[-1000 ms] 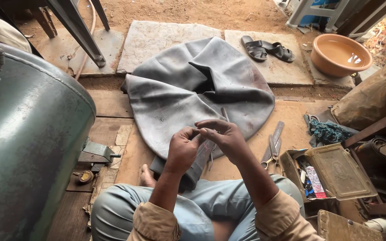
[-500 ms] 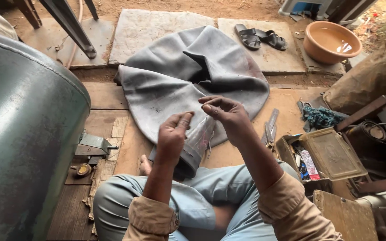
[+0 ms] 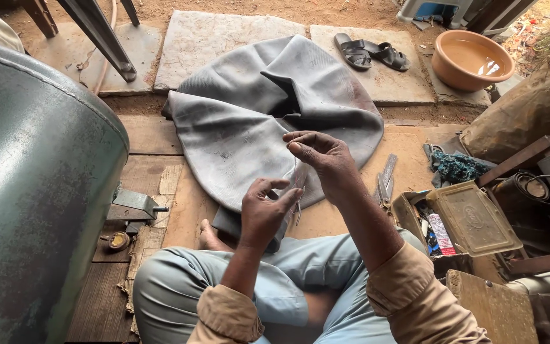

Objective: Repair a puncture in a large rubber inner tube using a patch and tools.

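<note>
I sit cross-legged on a wooden floor with a large grey deflated rubber inner tube (image 3: 249,121) spread in front of me. My right hand (image 3: 323,156) is raised above it, fingers pinched on the top of a thin clear strip (image 3: 296,185) that hangs down. My left hand (image 3: 263,213) is lower, with its fingers curled around the strip's bottom end, where a small dark metal piece (image 3: 298,213) hangs. Both hands hover over the tube's near edge.
A big green metal tank (image 3: 33,191) fills the left. Scissors (image 3: 384,181) lie right of the tube, beside an open box of small items (image 3: 453,223). Sandals (image 3: 370,51) and an orange basin (image 3: 472,60) rest on stone slabs beyond. A blue-green rag (image 3: 456,167) lies at right.
My hands have drawn apart: the right one has risen and the left has dropped, stretching the clear strip between them. The view has shifted slightly.
</note>
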